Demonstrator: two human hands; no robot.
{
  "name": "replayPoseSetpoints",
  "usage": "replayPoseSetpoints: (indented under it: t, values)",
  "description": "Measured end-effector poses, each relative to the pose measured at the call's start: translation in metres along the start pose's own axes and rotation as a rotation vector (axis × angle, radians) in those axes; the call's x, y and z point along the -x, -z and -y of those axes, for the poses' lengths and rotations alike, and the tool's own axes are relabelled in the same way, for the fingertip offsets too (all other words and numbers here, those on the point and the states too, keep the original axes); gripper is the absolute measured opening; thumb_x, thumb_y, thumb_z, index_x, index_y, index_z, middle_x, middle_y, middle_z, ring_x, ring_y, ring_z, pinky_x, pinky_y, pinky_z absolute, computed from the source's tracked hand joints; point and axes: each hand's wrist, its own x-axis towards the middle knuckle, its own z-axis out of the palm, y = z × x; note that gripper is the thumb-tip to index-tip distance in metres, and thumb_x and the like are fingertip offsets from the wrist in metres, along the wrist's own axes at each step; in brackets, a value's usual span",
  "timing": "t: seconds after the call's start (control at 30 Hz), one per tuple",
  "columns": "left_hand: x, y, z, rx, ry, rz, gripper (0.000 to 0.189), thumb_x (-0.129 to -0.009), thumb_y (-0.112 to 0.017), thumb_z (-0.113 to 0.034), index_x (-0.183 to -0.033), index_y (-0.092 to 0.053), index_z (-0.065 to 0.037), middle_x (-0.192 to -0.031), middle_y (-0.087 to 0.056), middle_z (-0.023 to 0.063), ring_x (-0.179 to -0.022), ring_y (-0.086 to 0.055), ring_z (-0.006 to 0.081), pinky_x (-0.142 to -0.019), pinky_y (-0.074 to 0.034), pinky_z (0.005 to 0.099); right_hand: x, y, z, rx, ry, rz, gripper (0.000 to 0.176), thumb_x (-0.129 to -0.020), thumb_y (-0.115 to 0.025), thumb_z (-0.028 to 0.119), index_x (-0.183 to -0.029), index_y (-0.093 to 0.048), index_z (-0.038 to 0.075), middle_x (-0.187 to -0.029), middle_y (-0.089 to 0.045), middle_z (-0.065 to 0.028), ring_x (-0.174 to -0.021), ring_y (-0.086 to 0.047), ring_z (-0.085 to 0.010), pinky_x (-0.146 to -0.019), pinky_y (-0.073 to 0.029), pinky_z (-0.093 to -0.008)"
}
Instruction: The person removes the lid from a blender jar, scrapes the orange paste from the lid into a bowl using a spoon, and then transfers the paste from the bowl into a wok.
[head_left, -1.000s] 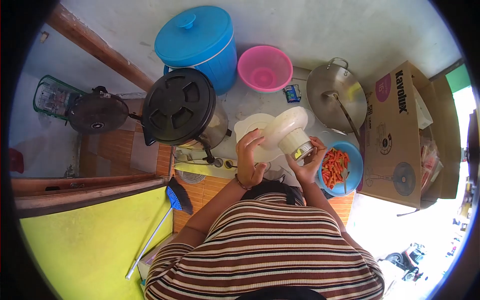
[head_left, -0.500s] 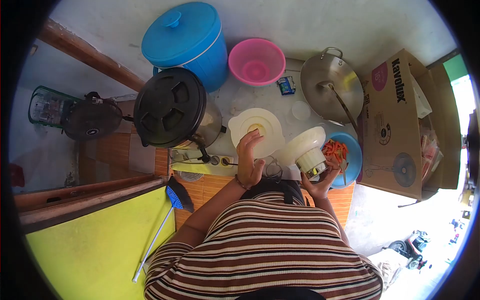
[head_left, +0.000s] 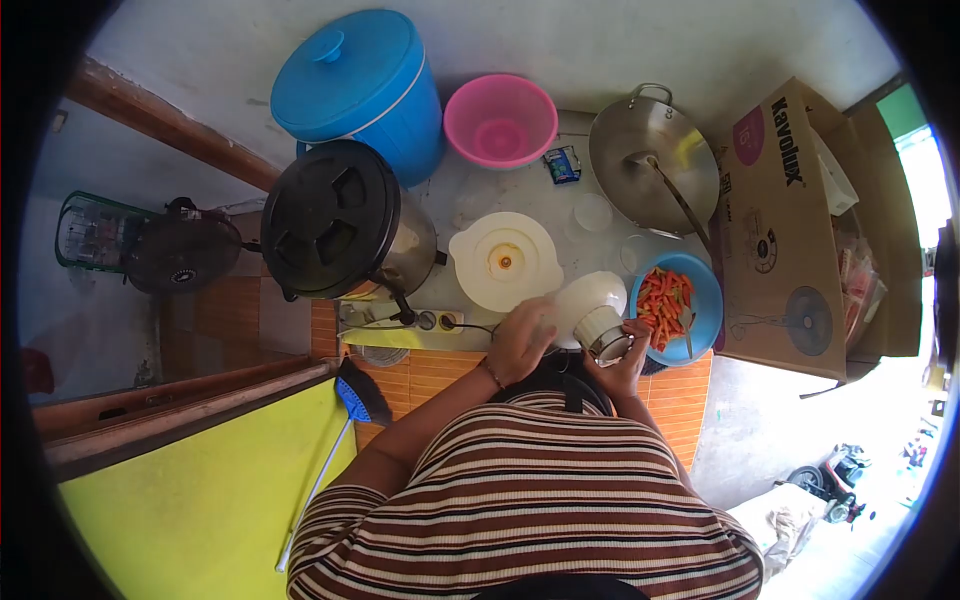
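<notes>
Reference item: the white round base (head_left: 505,262), standing on the grey counter ahead of the person.

Held item: we record a white blender jar (head_left: 588,300) just to the right of the base and nearer the person, clear of the counter and tilted. Its domed end is turned toward the base and its ribbed collar and metal end toward the person.

Left hand (head_left: 520,342): on the near side of the base, reaching across to the jar's dome. The fingers lie against the dome, close together. We cannot tell whether they clasp it or merely rest on it.

Right hand (head_left: 622,365): further right of the base and nearest the person. Its fingers are curled and clamped around the jar's collar, bearing it from below.

Surroundings, all placed from the base:
- Right, just past the jar: a blue bowl (head_left: 712,300) holding red and orange chillies (head_left: 665,300).
- Far right: a cardboard box (head_left: 790,220) printed "Kavolux".
- Beyond and right: a metal wok (head_left: 640,150) with a ladle (head_left: 685,205) lying across it.
- Directly beyond: a small packet (head_left: 562,165), then a pink bowl (head_left: 500,120).
- Left, close by: a pot with a black lid (head_left: 335,218).
- Beyond and left, behind that pot: a blue lidded bin (head_left: 355,80).
- Near left, at the counter edge: a power strip (head_left: 400,325).
- Below the strip: a blue broom (head_left: 358,395).
</notes>
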Motion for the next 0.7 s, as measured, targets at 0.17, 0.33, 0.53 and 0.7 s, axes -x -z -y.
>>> replayPoseSetpoints:
  t: [0.17, 0.33, 0.53, 0.7]
  values:
    - [0.009, -0.017, 0.001, 0.018, 0.151, 0.196, 0.042, -0.094, -0.055, -0.029, -0.128, -0.051, -0.003, -0.135, -0.049, 0.0214, -0.122, -0.049, 0.0367, -0.103, -0.038, 0.0419, -0.006, 0.003, -0.001, 0.073, -0.074, 0.136, 0.071, -0.052, -0.082, 0.015, -0.109, -0.042, 0.003, -0.108, -0.045, -0.0169, -0.102, -0.049, -0.0356, -0.088, -0.043, -0.0443]
    - [0.017, -0.039, 0.014, -0.039, 0.195, 0.294, 0.052, -0.096, -0.05, -0.04, -0.132, -0.047, -0.001, -0.139, -0.045, 0.0244, -0.128, -0.043, 0.039, -0.107, -0.034, 0.0428, -0.012, 0.0, -0.011, 0.092, -0.138, 0.259, 0.07, -0.052, -0.081, 0.014, -0.111, -0.043, 0.005, -0.108, -0.046, -0.0165, -0.103, -0.049, -0.037, -0.087, -0.045, -0.0443]
    - [0.017, -0.049, 0.021, -0.025, 0.278, 0.297, 0.056, -0.096, -0.051, -0.041, -0.133, -0.046, 0.0, -0.14, -0.042, 0.0265, -0.131, -0.04, 0.0386, -0.11, -0.031, 0.0424, -0.035, -0.019, -0.015, 0.176, -0.202, 0.443, 0.072, -0.055, -0.081, 0.019, -0.118, -0.049, 0.009, -0.117, -0.046, -0.0169, -0.107, -0.053, -0.0373, -0.09, -0.047, -0.0458]
    - [0.012, -0.045, 0.018, -0.012, 0.339, 0.222, 0.055, -0.094, -0.055, -0.038, -0.135, -0.044, -0.003, -0.14, -0.043, 0.0251, -0.129, -0.043, 0.0378, -0.109, -0.033, 0.0409, -0.058, -0.035, -0.012, 0.218, -0.177, 0.562, 0.073, -0.058, -0.084, 0.028, -0.121, -0.052, 0.01, -0.12, -0.048, -0.017, -0.107, -0.056, -0.0365, -0.089, -0.049, -0.0453]
